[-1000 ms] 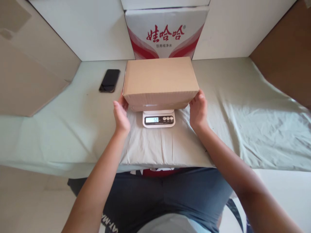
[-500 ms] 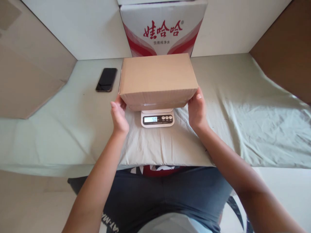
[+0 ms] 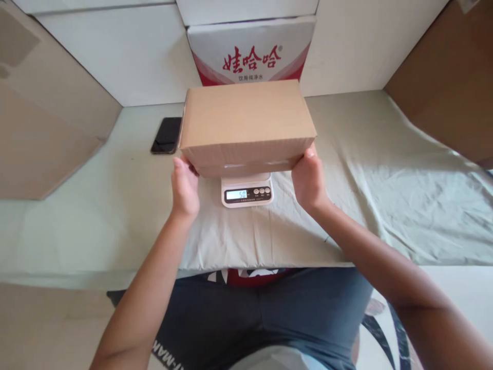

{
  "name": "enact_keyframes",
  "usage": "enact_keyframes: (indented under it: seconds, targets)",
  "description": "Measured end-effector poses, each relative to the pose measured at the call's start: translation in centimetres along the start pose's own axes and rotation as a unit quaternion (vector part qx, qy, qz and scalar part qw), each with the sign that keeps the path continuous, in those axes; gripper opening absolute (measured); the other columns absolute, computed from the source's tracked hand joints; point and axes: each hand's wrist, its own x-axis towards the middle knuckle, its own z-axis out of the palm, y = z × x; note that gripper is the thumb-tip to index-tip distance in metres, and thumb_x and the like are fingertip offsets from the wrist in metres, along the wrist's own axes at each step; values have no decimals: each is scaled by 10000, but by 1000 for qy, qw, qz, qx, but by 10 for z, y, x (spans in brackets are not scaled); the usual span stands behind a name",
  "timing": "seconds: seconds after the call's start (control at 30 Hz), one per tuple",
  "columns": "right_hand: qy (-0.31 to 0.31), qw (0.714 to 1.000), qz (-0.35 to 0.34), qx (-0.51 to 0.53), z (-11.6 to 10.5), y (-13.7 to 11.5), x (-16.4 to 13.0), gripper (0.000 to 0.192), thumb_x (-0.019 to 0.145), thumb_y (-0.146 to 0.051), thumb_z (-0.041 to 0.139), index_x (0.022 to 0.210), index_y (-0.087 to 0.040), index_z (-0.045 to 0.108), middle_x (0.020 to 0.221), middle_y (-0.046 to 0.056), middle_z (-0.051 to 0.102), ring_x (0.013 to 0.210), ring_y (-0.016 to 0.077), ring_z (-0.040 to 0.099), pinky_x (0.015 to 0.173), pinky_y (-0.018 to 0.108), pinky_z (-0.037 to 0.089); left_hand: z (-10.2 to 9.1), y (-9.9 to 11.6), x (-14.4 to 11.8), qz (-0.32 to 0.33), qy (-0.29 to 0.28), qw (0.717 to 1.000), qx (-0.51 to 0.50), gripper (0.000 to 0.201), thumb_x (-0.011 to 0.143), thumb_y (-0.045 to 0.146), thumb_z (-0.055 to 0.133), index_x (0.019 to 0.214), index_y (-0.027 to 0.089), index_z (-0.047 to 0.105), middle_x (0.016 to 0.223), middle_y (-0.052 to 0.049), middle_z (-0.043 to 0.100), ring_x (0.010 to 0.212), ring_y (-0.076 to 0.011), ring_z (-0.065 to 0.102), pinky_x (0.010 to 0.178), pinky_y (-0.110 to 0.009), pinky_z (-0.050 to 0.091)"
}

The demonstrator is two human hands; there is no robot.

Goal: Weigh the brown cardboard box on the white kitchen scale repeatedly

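Note:
A closed brown cardboard box (image 3: 248, 113) is held between my two hands, over a small white digital scale (image 3: 247, 197). My left hand (image 3: 185, 187) grips the box's near left lower corner, the fingertips hidden beneath it. At the near right lower corner, my right hand (image 3: 309, 177) grips the box, its fingers partly under the edge. Only the front of the scale shows, with its lit display reading about 50 and its buttons. The box hides the weighing plate, so whether the two touch cannot be seen.
A black phone (image 3: 167, 135) lies left of the box, partly covered by it. Behind stands a white and red carton (image 3: 252, 56) against a white wall. Large cardboard panels stand at left (image 3: 50, 113) and right (image 3: 442, 87). A wrinkled pale green cloth (image 3: 385, 190) covers the table.
The box looks larger and closer, lifted slightly with both hands, and now overlaps the phone's edge. The camera view has tilted up a little. The display reads the same.

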Motion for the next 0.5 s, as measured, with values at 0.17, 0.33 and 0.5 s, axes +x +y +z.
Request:
enact_keyframes:
  seconds: [0.17, 0.33, 0.5]
  targets:
    - [10, 999, -33, -35, -4, 0, 32, 616, 856, -822, 493, 1226, -359, 661, 1342, -3, 704, 1624, 314, 342, 1373, 496, 308, -4, 10, 25, -48, -36, 998, 15, 740, 836, 881, 505, 1245, 311, 740, 1468, -84, 668, 1582, -357, 409, 1291, -550, 387]
    - [4, 998, -65, -18, 2, 30, 75, 654, 844, -853, 463, 1289, -402, 626, 1401, -56, 693, 1647, 296, 310, 1398, 499, 279, -5, -6, 65, -71, -45, 996, -12, 705, 886, 862, 440, 1290, 348, 702, 1543, -33, 620, 1623, -312, 341, 1306, -516, 363]
    - [13, 997, -65, 42, 12, 74, 115, 777, 746, -934, 511, 1343, -441, 577, 1402, -139, 700, 1610, 246, 353, 1412, 453, 253, 2, -43, 105, -69, -6, 997, -31, 736, 991, 777, 302, 1374, 239, 627, 1581, -84, 583, 1588, -270, 410, 1316, -493, 329]
